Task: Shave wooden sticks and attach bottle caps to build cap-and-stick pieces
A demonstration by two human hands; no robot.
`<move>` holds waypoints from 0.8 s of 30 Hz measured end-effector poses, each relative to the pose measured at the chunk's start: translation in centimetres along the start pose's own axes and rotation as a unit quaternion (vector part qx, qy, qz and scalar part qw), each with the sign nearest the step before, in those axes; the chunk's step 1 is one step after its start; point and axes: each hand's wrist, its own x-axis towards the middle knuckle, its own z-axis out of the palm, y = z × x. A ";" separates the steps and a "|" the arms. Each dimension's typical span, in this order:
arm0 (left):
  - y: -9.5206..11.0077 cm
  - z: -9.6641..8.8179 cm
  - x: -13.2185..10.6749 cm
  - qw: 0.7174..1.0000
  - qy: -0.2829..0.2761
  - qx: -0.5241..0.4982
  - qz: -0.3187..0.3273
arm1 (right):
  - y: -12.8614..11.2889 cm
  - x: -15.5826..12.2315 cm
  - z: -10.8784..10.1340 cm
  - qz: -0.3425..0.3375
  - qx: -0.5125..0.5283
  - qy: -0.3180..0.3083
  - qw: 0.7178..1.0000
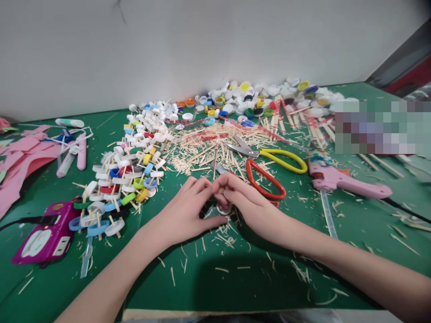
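Currently mid-assembly: my left hand [188, 211] and right hand [247, 202] pinch together on a white bottle cap [224, 208] and thin wooden stick [214, 167] at table centre. Next likely needs steady seating pressure. Finished cap-sticks [123, 179] at 10 o'clock.

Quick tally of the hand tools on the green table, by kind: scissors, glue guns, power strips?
Scissors: 2, one with yellow handles and one with red handles
Glue guns: 1, pink
Power strips: 1, magenta
Total: 4

Hands [215, 202] around white cap [223, 208]
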 end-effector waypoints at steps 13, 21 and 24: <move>0.4 -0.3 0.2 1.000 0.017 -0.003 -0.005 | 0.3 -0.2 -2.0 -0.021 -0.259 0.013 0.966; 0.3 -0.2 0.2 0.999 0.036 -0.008 -0.012 | 0.6 0.2 -2.5 -0.055 -0.290 -0.002 0.955; 0.4 -0.2 0.0 1.000 0.018 -0.004 -0.012 | 0.8 0.3 -2.5 -0.073 -0.299 0.000 0.952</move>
